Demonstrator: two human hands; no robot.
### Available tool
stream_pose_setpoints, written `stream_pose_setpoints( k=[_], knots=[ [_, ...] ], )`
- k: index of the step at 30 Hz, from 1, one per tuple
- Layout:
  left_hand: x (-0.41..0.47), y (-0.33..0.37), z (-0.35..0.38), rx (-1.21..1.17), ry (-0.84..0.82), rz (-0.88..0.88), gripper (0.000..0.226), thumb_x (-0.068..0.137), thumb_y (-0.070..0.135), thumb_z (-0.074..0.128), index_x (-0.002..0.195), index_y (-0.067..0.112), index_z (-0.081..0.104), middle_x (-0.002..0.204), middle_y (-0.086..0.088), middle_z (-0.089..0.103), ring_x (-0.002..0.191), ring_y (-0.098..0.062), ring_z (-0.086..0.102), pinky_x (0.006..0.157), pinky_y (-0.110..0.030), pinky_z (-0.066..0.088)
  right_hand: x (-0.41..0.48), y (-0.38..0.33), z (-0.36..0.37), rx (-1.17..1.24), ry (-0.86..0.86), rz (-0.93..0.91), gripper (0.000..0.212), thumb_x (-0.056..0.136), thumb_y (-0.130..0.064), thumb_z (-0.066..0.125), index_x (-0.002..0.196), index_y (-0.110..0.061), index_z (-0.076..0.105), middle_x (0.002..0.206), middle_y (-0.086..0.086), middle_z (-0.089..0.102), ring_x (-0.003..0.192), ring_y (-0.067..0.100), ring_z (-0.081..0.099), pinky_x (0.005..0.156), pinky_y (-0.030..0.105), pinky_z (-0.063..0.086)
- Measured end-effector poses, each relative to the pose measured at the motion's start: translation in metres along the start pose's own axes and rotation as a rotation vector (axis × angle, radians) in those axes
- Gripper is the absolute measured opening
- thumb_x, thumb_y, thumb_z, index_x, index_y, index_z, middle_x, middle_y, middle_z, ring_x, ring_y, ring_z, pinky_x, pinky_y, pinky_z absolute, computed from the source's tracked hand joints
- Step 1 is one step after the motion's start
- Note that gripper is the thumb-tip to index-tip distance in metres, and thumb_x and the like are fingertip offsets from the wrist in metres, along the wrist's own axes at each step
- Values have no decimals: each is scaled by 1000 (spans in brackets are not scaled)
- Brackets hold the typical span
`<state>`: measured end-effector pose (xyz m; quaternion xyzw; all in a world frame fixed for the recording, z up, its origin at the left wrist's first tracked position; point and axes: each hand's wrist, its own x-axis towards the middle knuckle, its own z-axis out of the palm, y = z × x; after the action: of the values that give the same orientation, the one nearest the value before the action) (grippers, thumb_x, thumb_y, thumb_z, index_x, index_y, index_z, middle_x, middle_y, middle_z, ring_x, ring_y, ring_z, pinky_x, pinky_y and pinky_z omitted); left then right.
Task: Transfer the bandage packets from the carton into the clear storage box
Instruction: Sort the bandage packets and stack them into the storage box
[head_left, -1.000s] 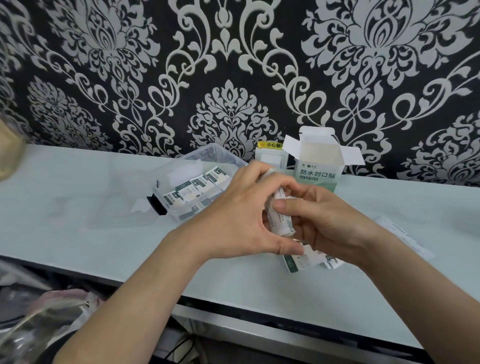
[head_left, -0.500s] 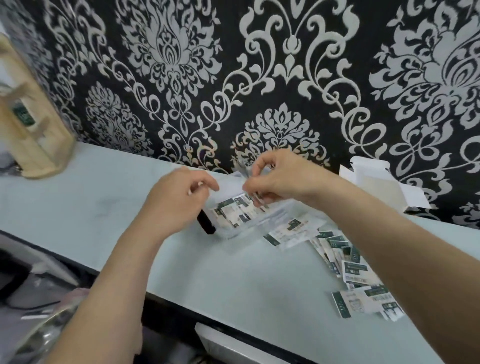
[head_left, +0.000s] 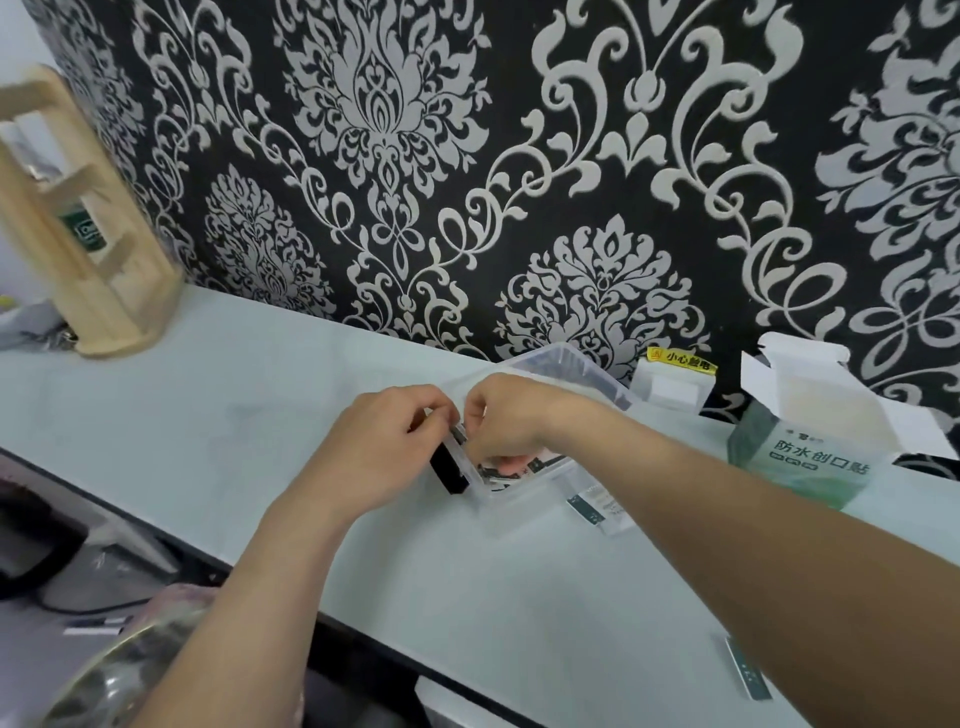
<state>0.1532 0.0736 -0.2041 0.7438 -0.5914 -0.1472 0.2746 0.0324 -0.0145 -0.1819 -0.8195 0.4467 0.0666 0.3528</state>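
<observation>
The left hand (head_left: 384, 447) grips the left end rim of the clear storage box (head_left: 587, 371). At its 3 o'clock, the right hand (head_left: 511, 421) bends its fingers onto the bandage packets (head_left: 501, 470) inside the box; if they pinch, I cannot tell. The carton (head_left: 810, 457) stands at 3 o'clock of the box.

We seem to be in a home: black wallpaper (head_left: 467, 156) with silver damask behind our pale table (head_left: 208, 415), a wooden rack (head_left: 78, 249) at its left end, a stickered wall socket (head_left: 670, 389).
</observation>
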Motion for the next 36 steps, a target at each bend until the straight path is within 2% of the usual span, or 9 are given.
stream_pose_setpoints(
  k=[3,6,11,22,25,27,29,32,36],
  knots=[
    [0,0,-1,3,-8,12,22,95,24,49,89,33,68,60,6,59,63,-9,54,62,-29,42,-1,-1,-6,85,-41,22,26,84,-5,66,109,-1,63,86,10,61,79,27,67,86,38,58],
    [0,0,-1,7,-8,11,24,95,24,48,87,35,67,59,6,58,64,-11,55,62,-30,43,-1,1,-8,131,-43,7,15,88,-1,63,101,-5,62,84,7,57,77,25,65,84,38,59],
    [0,1,-1,91,42,40,22,95,28,47,94,33,68,76,5,59,76,-13,56,70,-33,45,6,1,-1,-24,72,-25,19,82,-3,70,101,-2,69,90,16,75,84,29,74,80,41,60],
    [-1,8,1,118,190,236,25,94,32,50,88,26,74,89,7,56,94,-12,45,79,-30,39,-2,0,-3,-115,212,-54,19,85,-21,68,95,-5,70,82,11,74,81,25,72,81,38,59],
    [-4,21,3,187,27,366,55,91,51,26,82,24,73,84,10,67,92,-10,54,94,-32,40,-14,9,-14,-12,271,-80,12,91,-6,57,88,-9,68,68,4,65,68,20,66,69,34,59],
    [-4,29,10,273,-111,391,71,91,54,9,86,25,73,85,6,70,95,-6,57,112,-31,24,-27,17,-21,0,289,-98,17,91,-4,54,88,-13,68,63,-3,59,56,10,56,51,23,47],
    [-2,33,16,342,-210,359,81,89,57,-2,92,24,72,92,4,71,103,-4,56,117,-31,7,-39,26,-23,-4,322,-111,19,90,-4,54,89,-16,69,69,-6,59,57,8,52,48,19,38],
    [0,33,22,433,-300,327,79,87,55,-1,99,20,69,88,1,68,104,-9,55,118,-38,3,-60,39,-24,60,379,-140,25,91,-4,51,83,-20,68,80,-3,68,71,22,65,63,36,55],
    [-1,38,22,465,-277,297,72,87,56,1,86,24,66,87,4,65,101,-10,54,115,-43,6,-98,61,-27,159,503,-169,33,93,-1,45,82,-21,69,83,-6,69,86,31,67,79,45,57]
  ],
)
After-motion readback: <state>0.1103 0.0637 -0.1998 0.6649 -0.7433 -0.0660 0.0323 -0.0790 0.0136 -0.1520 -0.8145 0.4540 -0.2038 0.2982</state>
